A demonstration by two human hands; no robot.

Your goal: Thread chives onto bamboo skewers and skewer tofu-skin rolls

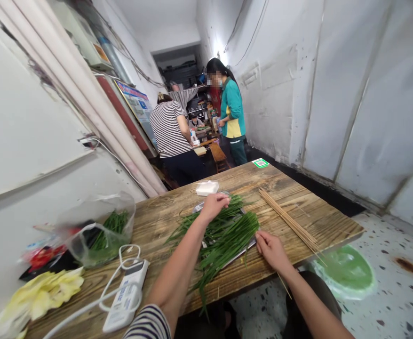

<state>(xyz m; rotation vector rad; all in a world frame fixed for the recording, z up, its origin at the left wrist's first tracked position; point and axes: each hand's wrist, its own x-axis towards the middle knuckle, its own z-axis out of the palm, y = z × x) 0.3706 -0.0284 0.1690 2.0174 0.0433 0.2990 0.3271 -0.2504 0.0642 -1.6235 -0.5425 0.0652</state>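
Head camera: is looking forward and down from the wearer's head; is covering left hand (pixel 216 206), right hand (pixel 272 249) and wooden table (pixel 328 222) at close range; is facing onward toward a farther person in teal (pixel 233 106).

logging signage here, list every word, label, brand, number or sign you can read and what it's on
No words or numbers are readable.
Green-bordered code card on the table: a square code, no legible text.
Power strip: blue print, too small and blurred.
Wall poster: banner lettering, too blurred.
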